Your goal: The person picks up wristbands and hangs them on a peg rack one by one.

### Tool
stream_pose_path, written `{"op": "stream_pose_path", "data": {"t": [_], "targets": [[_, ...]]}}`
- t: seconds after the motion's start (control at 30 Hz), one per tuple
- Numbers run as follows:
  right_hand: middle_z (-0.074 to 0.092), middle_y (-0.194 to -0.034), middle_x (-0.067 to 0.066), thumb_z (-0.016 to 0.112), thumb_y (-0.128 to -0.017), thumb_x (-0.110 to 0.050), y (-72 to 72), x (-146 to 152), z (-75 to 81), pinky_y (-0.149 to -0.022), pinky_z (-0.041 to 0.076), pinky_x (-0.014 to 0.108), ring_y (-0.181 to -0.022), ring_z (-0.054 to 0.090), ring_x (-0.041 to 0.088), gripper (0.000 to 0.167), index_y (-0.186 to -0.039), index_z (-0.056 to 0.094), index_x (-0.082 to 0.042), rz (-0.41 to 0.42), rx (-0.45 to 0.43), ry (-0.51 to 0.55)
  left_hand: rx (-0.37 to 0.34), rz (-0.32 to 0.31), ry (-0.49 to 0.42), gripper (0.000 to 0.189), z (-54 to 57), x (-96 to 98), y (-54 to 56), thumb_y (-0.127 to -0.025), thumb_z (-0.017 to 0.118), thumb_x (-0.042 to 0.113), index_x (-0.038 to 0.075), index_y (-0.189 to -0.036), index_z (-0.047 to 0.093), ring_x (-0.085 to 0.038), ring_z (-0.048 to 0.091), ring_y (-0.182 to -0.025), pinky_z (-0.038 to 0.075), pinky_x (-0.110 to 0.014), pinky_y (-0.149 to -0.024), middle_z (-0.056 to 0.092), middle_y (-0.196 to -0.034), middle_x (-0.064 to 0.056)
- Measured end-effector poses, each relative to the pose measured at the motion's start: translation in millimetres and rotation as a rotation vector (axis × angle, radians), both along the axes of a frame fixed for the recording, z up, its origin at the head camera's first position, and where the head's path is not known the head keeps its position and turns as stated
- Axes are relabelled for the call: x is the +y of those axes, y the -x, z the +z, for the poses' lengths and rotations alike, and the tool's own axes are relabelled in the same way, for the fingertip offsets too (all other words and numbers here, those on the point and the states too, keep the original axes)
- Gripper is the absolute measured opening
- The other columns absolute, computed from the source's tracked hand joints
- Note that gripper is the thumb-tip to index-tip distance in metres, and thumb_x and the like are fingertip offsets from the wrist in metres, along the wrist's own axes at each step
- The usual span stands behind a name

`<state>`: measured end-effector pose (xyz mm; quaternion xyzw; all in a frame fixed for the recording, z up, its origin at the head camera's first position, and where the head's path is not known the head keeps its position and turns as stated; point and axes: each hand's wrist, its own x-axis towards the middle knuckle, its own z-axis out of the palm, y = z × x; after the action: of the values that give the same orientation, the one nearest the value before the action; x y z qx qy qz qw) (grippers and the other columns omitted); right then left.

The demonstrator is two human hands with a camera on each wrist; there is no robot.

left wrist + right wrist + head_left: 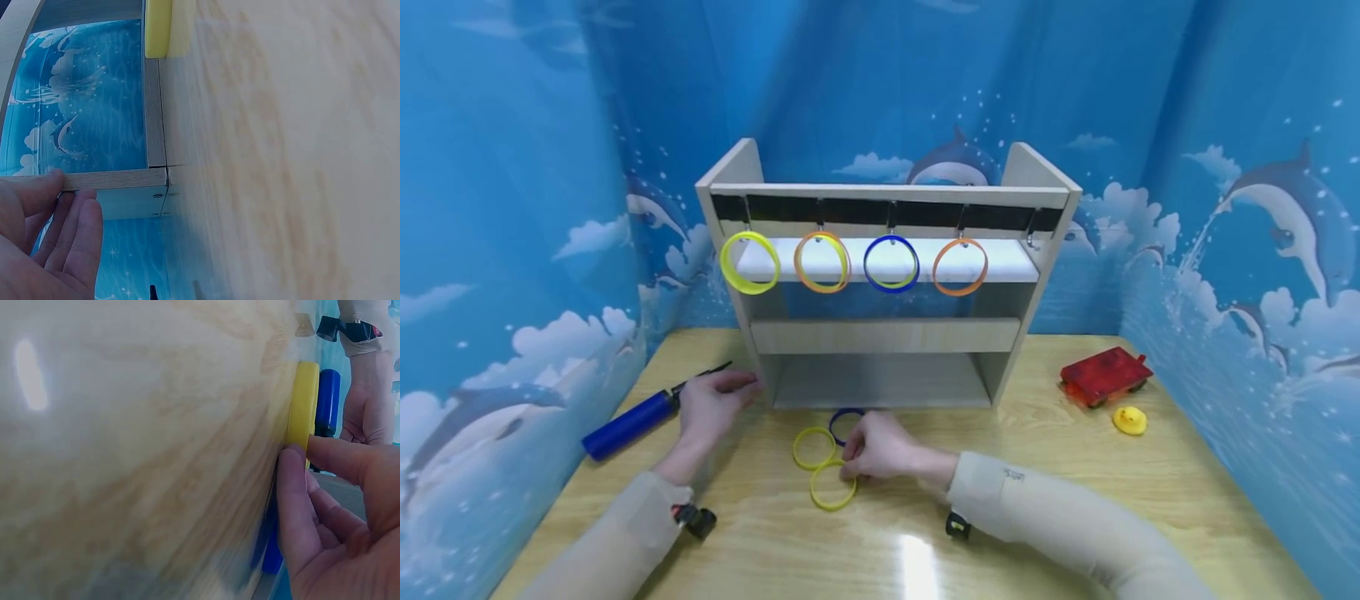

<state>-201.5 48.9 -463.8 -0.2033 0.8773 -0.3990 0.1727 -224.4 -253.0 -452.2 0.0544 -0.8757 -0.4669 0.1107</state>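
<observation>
A wooden shelf rack point(883, 336) stands on the table. My left hand point(715, 404) holds the edge of its left side panel point(115, 179), thumb on one face and fingers on the other. My right hand point(880, 447) pinches a yellow ring point(833, 506) between thumb and fingertips; the right wrist view shows the ring point(303, 394) edge-on, down at the tabletop. Just behind it lie another yellow ring point(796, 452) and a dark blue ring point(832, 423), partly covered by my right hand.
Yellow, orange and blue rings hang from hooks along the rack's black strip point(857, 210); the rightmost hook point(1032, 237) carries none. A blue cylinder with a black nozzle point(628, 427) lies at left. To the right are a red toy cart point(1105, 375) and a yellow rubber duck point(1130, 421).
</observation>
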Motion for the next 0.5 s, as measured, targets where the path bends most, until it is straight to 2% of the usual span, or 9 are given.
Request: {"op": "stream_pose_path", "data": {"t": [0.17, 0.5], "targets": [[0.076, -0.066, -0.002, 0.096, -0.083, -0.005, 0.3, -0.6, -2.0, -0.049, 0.057, 0.021, -0.048, 0.063, 0.002, 0.018, -0.076, 0.079, -0.009, 0.003, 0.03, 0.0, -0.013, -0.004, -0.02, 0.024, -0.1, -0.2, 0.0, -0.102, 0.085, 0.026, 0.01, -0.119, 0.087, -0.002, 0.076, -0.081, 0.06, -0.021, -0.071, 0.089, -0.11, -0.011], [0.081, -0.076, 0.006, 0.091, -0.087, -0.001, -3.3, 7.6, 4.8, -0.055, 0.063, 0.027, -0.056, 0.068, 0.009, 0.013, -0.084, 0.079, -0.005, 0.02, -0.032, 0.061, -0.016, -0.002, -0.008, 0.024, 1.0, 0.3, 0.0, -0.102, 0.085, 0.027, 0.01, -0.119, 0.087, -0.002, 0.075, -0.082, 0.059, -0.022, -0.071, 0.088, -0.113, -0.012]]}}
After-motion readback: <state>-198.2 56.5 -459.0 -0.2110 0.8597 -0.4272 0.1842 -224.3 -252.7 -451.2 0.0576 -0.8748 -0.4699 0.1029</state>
